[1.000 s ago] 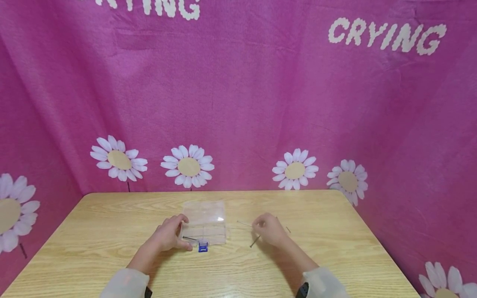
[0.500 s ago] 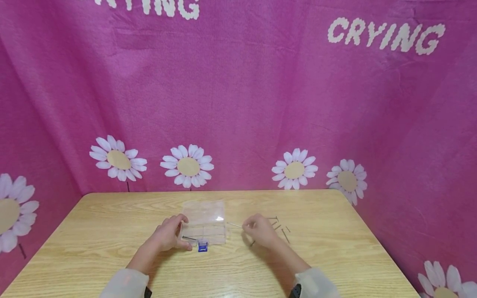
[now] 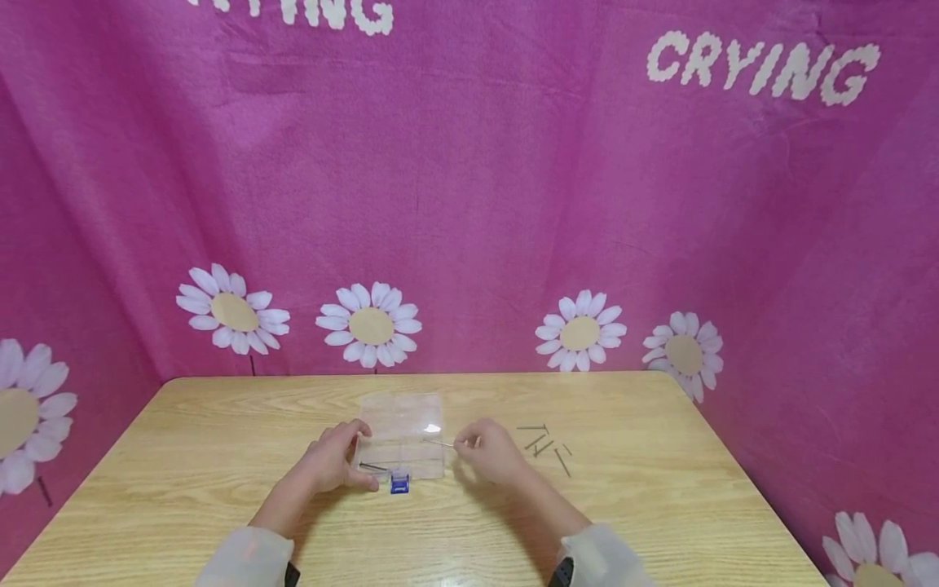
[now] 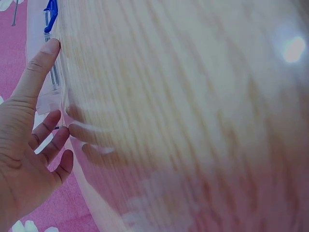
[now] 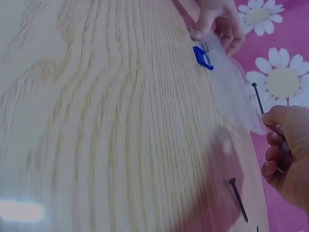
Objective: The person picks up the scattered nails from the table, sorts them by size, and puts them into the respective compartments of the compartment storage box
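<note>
A clear plastic box (image 3: 431, 465) lies with its lid (image 3: 399, 412) raised at the back and a blue latch (image 3: 399, 484) at its front. My left hand (image 3: 333, 463) holds the box's left end, thumb at the front edge and fingers round the far side. Inside, near that thumb, lie dark nails (image 3: 373, 467). Between thumb and forefinger my right hand (image 3: 493, 452) pinches a nail (image 5: 258, 99) by one end. Its head points left and overlaps the box's right part in the head view. The other right fingers are curled into the palm.
Several loose nails (image 3: 562, 462) lie scattered on the wooden table (image 3: 631, 505), right of my right hand. A pink cloth (image 3: 484, 204) with white daisies hangs behind the table's far edge and at both sides.
My right hand has carried the nail leftward from the loose nails to the box, uncovering the nails on the table. My left hand and the box have stayed in place.
</note>
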`<action>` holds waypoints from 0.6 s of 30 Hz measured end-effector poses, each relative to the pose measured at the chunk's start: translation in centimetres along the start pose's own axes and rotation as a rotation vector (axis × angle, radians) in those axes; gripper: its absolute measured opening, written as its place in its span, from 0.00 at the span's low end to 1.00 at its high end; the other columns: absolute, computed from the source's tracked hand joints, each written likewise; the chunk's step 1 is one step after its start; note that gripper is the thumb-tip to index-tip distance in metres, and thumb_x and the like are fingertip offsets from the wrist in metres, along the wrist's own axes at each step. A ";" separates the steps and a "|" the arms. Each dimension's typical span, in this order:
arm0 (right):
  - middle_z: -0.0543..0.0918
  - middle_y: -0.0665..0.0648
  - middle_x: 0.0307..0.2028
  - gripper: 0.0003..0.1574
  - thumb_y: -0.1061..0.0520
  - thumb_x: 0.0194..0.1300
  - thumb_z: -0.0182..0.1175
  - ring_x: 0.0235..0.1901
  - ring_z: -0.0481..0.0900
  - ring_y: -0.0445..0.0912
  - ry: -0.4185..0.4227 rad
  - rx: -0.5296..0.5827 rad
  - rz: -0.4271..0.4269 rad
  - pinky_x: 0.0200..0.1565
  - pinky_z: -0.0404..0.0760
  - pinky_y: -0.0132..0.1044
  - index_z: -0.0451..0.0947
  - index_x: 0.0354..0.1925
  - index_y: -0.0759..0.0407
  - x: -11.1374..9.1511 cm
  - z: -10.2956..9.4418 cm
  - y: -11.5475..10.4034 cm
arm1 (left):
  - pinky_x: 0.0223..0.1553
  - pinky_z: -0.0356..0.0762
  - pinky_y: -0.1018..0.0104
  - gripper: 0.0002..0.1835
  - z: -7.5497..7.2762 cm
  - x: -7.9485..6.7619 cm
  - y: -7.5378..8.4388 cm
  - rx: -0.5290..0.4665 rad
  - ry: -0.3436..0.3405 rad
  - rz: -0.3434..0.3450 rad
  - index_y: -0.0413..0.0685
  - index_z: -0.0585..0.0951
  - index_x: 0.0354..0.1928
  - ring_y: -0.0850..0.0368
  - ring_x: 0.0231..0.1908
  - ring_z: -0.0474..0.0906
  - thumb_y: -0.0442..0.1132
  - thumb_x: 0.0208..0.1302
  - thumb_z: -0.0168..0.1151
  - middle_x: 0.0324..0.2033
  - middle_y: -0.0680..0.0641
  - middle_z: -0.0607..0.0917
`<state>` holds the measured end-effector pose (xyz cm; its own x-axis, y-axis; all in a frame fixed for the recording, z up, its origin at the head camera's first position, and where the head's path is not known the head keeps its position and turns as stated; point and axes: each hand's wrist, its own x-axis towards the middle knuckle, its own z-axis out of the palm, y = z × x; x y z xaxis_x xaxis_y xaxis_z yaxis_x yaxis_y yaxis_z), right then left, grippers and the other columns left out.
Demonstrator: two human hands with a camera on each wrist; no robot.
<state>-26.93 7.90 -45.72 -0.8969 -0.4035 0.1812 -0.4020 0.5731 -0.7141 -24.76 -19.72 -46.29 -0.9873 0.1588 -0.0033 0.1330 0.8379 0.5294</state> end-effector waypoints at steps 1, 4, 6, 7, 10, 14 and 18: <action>0.78 0.54 0.30 0.07 0.60 0.59 0.59 0.29 0.70 0.40 -0.001 -0.006 -0.002 0.32 0.71 0.31 0.82 0.35 0.62 0.1 0.2 -0.1 | 0.49 0.66 0.48 0.40 0.0 0.0 0.0 -0.001 0.000 -0.001 0.51 0.72 0.49 0.51 0.44 0.69 0.53 0.30 0.80 0.40 0.49 0.76; 0.77 0.53 0.30 0.08 0.59 0.60 0.58 0.31 0.70 0.41 -0.009 -0.007 -0.002 0.34 0.72 0.32 0.81 0.35 0.61 0.3 0.6 -0.6 | 0.49 0.66 0.48 0.40 0.0 0.0 -0.1 -0.002 0.004 0.000 0.51 0.72 0.49 0.51 0.44 0.68 0.53 0.30 0.80 0.41 0.49 0.76; 0.76 0.53 0.31 0.08 0.58 0.60 0.58 0.32 0.70 0.42 -0.018 -0.002 0.010 0.35 0.71 0.33 0.81 0.35 0.61 0.4 0.8 -0.8 | 0.49 0.65 0.47 0.40 0.0 0.0 -0.1 -0.001 0.005 0.006 0.52 0.72 0.49 0.51 0.44 0.69 0.53 0.30 0.80 0.41 0.49 0.76; 0.76 0.53 0.32 0.08 0.58 0.61 0.59 0.33 0.70 0.42 -0.023 -0.002 0.016 0.36 0.72 0.33 0.81 0.36 0.61 0.5 0.9 -0.9 | 0.50 0.65 0.47 0.40 0.0 0.0 -0.1 -0.001 0.006 0.009 0.51 0.72 0.49 0.51 0.44 0.69 0.53 0.30 0.80 0.41 0.49 0.76; 0.76 0.53 0.33 0.09 0.57 0.60 0.59 0.34 0.70 0.42 -0.036 0.005 0.029 0.37 0.71 0.34 0.82 0.37 0.61 0.6 1.2 -1.3 | 0.50 0.65 0.45 0.40 -0.1 0.0 -0.1 -0.002 0.003 0.016 0.51 0.72 0.49 0.50 0.45 0.69 0.53 0.30 0.80 0.41 0.49 0.76; 0.77 0.53 0.34 0.08 0.58 0.60 0.59 0.35 0.70 0.42 -0.050 0.002 0.014 0.38 0.71 0.34 0.82 0.36 0.60 0.8 1.6 -1.9 | 0.51 0.65 0.45 0.40 -0.1 0.0 -0.2 0.000 0.002 0.014 0.51 0.72 0.49 0.49 0.46 0.69 0.54 0.30 0.80 0.42 0.48 0.77; 0.77 0.52 0.33 0.07 0.58 0.61 0.59 0.33 0.70 0.41 -0.063 -0.018 -0.004 0.37 0.71 0.33 0.82 0.35 0.59 1.0 1.9 -2.5 | 0.51 0.65 0.45 0.40 0.0 0.1 -0.3 0.006 0.005 0.017 0.52 0.72 0.49 0.49 0.46 0.70 0.54 0.30 0.80 0.42 0.48 0.77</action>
<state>-26.43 4.69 -45.03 -0.8821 -0.4494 0.1411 -0.4094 0.5836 -0.7013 -24.87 -19.98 -46.45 -0.9854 0.1702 0.0094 0.1498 0.8382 0.5243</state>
